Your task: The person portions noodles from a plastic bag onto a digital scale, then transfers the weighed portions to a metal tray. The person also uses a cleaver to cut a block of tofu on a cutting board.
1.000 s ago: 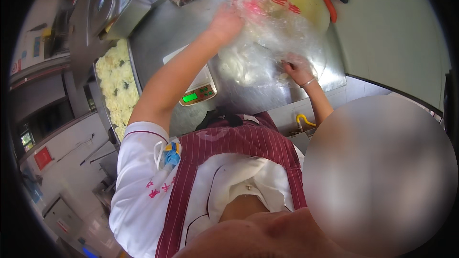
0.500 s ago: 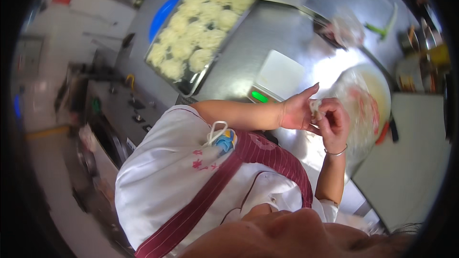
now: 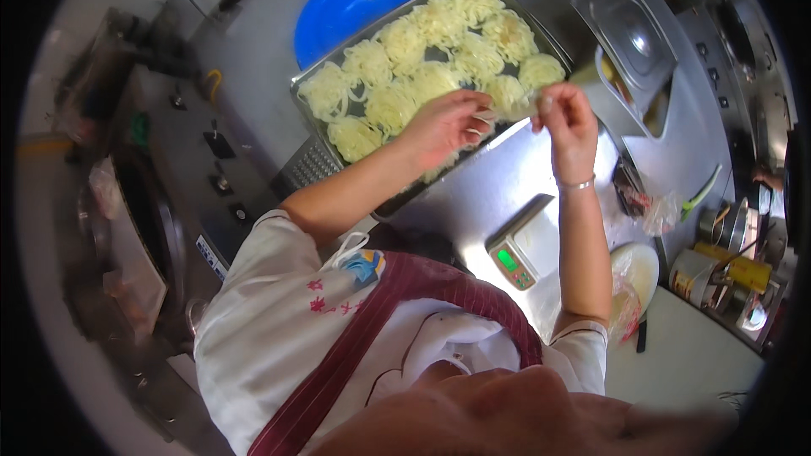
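Observation:
A metal tray [image 3: 435,55] lies ahead of me, filled with rows of pale yellow, noodle-like nests [image 3: 402,44]. Over the tray's near edge is my left hand [image 3: 448,125], palm turned inward, its fingers loosely bent and apart, with pale bits about them. My right hand [image 3: 569,118] is raised at the tray's right corner. Its thumb and fingertips are pinched together, and a small pale piece seems to show at them, too small to name. Below the hands, beside my right forearm, sits a digital scale [image 3: 530,245] with a lit green display.
A blue basin [image 3: 359,4] stands behind the tray. To the right are a white container [image 3: 612,89] with a metal lid [image 3: 629,29], a long green vegetable [image 3: 701,194] and a plastic bag [image 3: 625,300] by a round white plate [image 3: 644,268]. A pale board [image 3: 684,355] lies near right.
Both hands have moved from beside the scale, where they were close together, up and away to the tray, and are now farther apart. The view has shifted, with the tray more central.

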